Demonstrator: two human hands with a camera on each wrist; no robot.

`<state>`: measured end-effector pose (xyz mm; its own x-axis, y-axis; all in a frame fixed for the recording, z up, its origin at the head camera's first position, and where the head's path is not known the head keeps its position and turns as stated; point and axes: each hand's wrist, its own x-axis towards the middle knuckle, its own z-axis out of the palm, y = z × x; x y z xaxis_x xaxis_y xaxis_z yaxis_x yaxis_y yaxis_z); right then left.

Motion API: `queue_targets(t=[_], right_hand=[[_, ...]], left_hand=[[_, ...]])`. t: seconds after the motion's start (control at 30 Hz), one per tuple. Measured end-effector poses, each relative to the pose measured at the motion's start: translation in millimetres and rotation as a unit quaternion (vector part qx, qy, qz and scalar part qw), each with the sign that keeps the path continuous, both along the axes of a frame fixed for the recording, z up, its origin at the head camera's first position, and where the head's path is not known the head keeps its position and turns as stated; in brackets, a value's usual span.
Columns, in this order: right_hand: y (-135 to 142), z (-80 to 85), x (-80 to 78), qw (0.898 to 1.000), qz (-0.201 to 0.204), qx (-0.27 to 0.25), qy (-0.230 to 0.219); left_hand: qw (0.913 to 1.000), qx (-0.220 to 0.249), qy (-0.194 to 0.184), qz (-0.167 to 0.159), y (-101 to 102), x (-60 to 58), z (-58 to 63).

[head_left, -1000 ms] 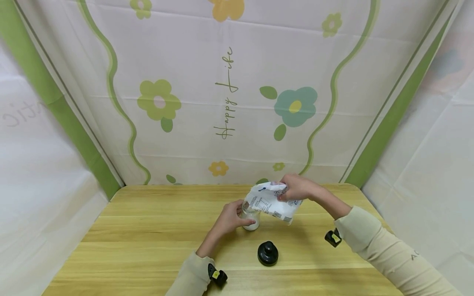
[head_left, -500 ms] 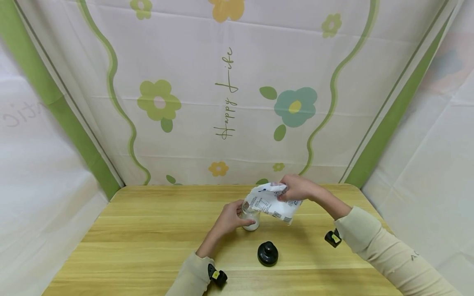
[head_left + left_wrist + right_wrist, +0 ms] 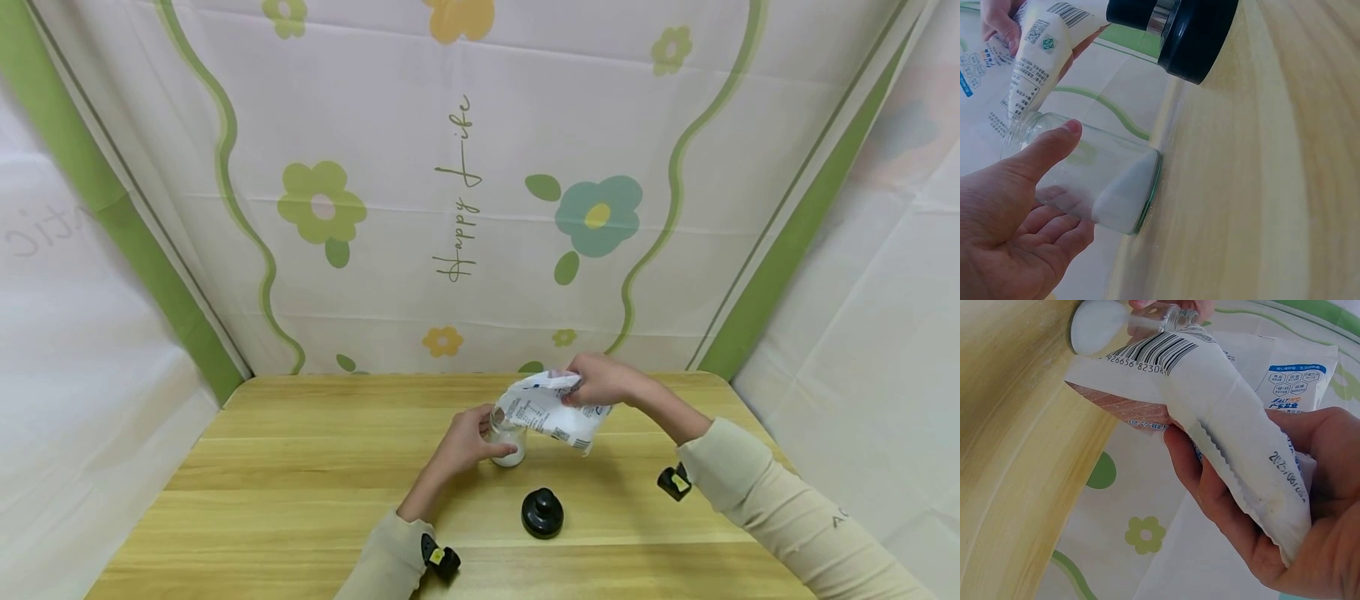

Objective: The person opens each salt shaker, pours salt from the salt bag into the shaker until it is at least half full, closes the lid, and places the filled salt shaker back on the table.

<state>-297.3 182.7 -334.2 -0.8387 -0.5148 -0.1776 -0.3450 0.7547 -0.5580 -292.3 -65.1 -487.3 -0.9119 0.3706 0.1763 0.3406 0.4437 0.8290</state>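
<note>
My left hand (image 3: 461,442) grips a clear glass jar (image 3: 1094,147) standing on the wooden table, its thumb and fingers around the sides. White grains (image 3: 1125,194) lie in the jar's bottom, heaped up one side in the left wrist view. Above and right of it, my right hand (image 3: 603,382) holds a white printed salt bag (image 3: 543,412) by its upper end. The bag tilts down to the left, with its torn end at the jar's mouth. From the head view, the bag covers part of the jar's rim. Whether grains are flowing I cannot tell.
A black knobbed lid (image 3: 542,512) lies on the table (image 3: 315,483) in front of the jar; the left wrist view shows its silver band. Behind the table's far edge hangs a white flowered curtain (image 3: 397,208). More white cloth encloses both sides.
</note>
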Motion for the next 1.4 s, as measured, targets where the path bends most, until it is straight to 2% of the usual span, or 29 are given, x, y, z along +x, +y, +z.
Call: queue_targets(t=[1.4], right_hand=[[0.2,3.7,-0.2,1.000,0.012,0.001,0.013]], left_hand=[[1.0000,-0.003,0.002,-0.007,-0.7,1.3,0.6]])
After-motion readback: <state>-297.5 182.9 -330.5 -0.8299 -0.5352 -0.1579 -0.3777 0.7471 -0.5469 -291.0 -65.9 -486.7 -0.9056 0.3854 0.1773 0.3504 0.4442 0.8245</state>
